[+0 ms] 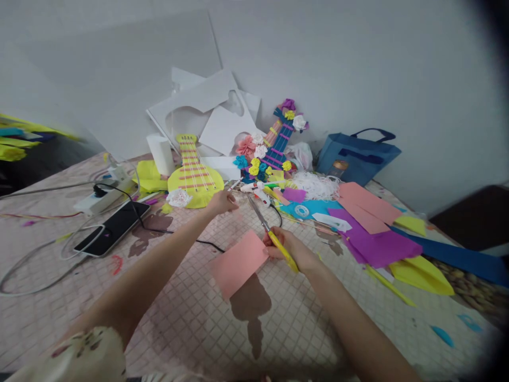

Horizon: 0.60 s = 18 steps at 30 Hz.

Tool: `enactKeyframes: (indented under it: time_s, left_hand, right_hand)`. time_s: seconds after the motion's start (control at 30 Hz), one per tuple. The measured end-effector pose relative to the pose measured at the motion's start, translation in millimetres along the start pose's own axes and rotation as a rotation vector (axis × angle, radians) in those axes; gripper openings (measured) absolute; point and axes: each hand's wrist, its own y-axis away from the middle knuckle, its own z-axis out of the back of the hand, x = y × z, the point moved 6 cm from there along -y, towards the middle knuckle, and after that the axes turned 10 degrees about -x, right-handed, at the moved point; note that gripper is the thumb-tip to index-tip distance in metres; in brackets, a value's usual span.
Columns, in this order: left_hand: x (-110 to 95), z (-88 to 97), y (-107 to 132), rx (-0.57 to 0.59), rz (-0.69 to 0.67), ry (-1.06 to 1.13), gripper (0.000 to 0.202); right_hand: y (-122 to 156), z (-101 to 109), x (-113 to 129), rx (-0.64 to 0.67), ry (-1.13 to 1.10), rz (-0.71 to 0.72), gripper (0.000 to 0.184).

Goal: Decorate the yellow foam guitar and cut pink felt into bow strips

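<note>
My right hand point(289, 249) is closed on a pair of scissors point(283, 249) with yellow handles, their blades pointing away toward the back left. The same hand pinches the right edge of a pink sheet of paper point(238, 265), which hangs tilted over the table. Farther forward, my left hand point(222, 205) has its fingers curled together; what they hold, if anything, is too small to make out. Just behind that hand stands a yellow paper guitar point(194, 185) with white strings. A white glue gun point(257, 190) lies to its right.
A flower-covered guitar point(280, 143), white board offcuts point(218, 127) and a blue bag point(358, 154) stand at the back. On the right lie purple paper point(382, 246) and pink sheets point(369, 204). A phone point(115, 228), power strip point(105, 193) and cables are on the left.
</note>
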Motion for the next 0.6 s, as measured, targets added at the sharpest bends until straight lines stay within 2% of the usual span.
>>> enactKeyframes:
  time_s: [0.1, 0.17, 0.2, 0.23, 0.27, 0.3, 0.33, 0.37, 0.43, 0.53, 0.6]
  left_hand:
    - [-7, 14.6, -15, -0.160, 0.010, -0.037, 0.031]
    - [-15, 24.2, -9, -0.276, -0.014, -0.071, 0.038]
    - [-20, 26.5, -2, -0.301, -0.033, -0.059, 0.038]
    - [-24, 25.5, 7, -0.279, -0.048, -0.014, 0.038]
    - [-28, 20.7, 17, -0.199, -0.065, 0.091, 0.038]
    - [-31, 11.1, 30, -0.041, -0.059, 0.239, 0.042]
    - [-34, -2.6, 45, 0.193, -0.024, 0.420, 0.050]
    - [-37, -10.1, 59, 0.319, -0.013, 0.493, 0.059]
    - [-41, -21.9, 85, 0.541, 0.020, 0.654, 0.063]
    - [-41, -28.3, 106, 0.708, 0.073, 0.809, 0.047]
    - [-36, -26.5, 107, 0.693, 0.116, 0.857, 0.040]
  right_hand:
    - [-1, 1, -1, -0.012, 0.006, -0.002, 0.033]
    - [-2, 1, -3, -0.014, -0.006, -0.008, 0.034]
    - [-3, 2, -4, -0.022, -0.014, -0.016, 0.035]
    - [-3, 3, -4, -0.031, -0.017, -0.022, 0.036]
    - [-4, 3, -4, -0.039, -0.017, -0.022, 0.036]
    - [-3, 3, -3, -0.044, -0.014, -0.016, 0.035]
    - [-3, 2, -1, -0.044, -0.011, -0.005, 0.035]
    - [-2, 1, 2, -0.037, -0.010, 0.008, 0.034]
    - [1, -2, 7, -0.027, -0.017, 0.026, 0.032]
    - [4, -3, 11, -0.046, -0.018, 0.033, 0.030]
    - [4, -2, 12, -0.069, -0.023, 0.036, 0.030]
